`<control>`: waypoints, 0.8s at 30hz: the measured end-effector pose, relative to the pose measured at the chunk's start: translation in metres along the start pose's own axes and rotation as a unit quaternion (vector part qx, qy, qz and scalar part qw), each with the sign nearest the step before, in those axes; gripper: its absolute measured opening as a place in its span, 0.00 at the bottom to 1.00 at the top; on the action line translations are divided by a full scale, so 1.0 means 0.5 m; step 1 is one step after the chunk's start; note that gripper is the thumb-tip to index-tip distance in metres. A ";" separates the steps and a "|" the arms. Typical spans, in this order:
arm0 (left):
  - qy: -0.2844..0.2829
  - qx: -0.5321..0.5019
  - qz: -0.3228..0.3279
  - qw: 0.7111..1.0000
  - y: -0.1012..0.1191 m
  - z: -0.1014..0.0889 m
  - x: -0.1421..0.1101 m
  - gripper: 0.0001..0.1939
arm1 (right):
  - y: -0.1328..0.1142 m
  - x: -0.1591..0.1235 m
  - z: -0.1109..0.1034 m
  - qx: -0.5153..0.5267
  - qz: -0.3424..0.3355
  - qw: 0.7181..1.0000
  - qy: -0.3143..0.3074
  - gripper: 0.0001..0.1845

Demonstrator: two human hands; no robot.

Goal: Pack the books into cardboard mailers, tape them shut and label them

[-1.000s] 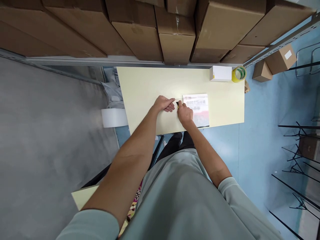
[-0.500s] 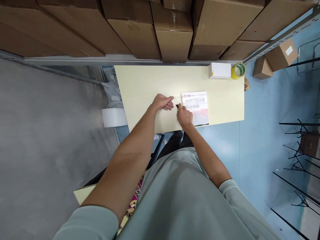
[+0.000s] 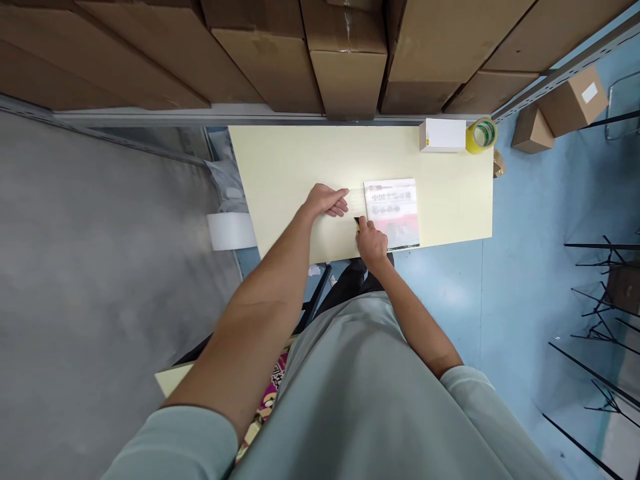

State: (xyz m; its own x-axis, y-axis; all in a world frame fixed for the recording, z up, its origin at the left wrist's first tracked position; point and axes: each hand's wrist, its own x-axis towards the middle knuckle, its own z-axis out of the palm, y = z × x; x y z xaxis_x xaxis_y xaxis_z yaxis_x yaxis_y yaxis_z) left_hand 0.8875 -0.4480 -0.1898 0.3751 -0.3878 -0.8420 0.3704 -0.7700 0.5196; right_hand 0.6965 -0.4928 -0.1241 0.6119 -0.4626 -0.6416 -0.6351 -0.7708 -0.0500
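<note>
My left hand point(image 3: 328, 201) is closed over the table, thumb against fingers, at the end of a faint see-through strip that looks like clear tape point(image 3: 356, 198). The strip runs from these fingers to the left edge of a book point(image 3: 393, 210) with a white and pink cover, lying flat. In my right hand point(image 3: 371, 241) is a small cutter knife point(image 3: 357, 221), black at its tip with a bit of yellow. Its tip is just below the strip, beside the book's left edge. My right fingers overlap the book's lower left side.
At the back right of the cream table point(image 3: 280, 160) stand a white box point(image 3: 444, 135) and a yellow tape roll point(image 3: 481, 136). Cardboard boxes point(image 3: 350, 77) line a shelf above the far edge. A white roll point(image 3: 231, 231) is beyond the table's left side.
My right hand and the knife have moved slightly toward me, away from the strip. My left hand stays nearly in place. The whole view has shifted a little.
</note>
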 end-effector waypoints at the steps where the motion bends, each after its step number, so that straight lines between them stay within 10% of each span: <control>1: 0.002 -0.001 0.000 1.000 0.000 0.000 0.000 0.20 | 0.000 -0.003 0.002 0.000 0.001 1.000 -0.001 0.22; 24: 0.024 -0.010 0.009 1.000 -0.012 0.007 0.015 0.20 | 0.038 -0.103 0.080 -0.023 -0.019 0.999 -0.044 0.26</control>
State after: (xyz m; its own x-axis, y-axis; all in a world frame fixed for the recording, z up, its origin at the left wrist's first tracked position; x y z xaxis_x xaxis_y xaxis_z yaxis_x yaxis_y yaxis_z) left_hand 0.8853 -0.4480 -0.1998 0.4216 -0.3764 -0.8249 0.3807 -0.7522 0.5378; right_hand 0.6341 -0.4659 -0.1227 0.5905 -0.3940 -0.7043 -0.5891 -0.8070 -0.0425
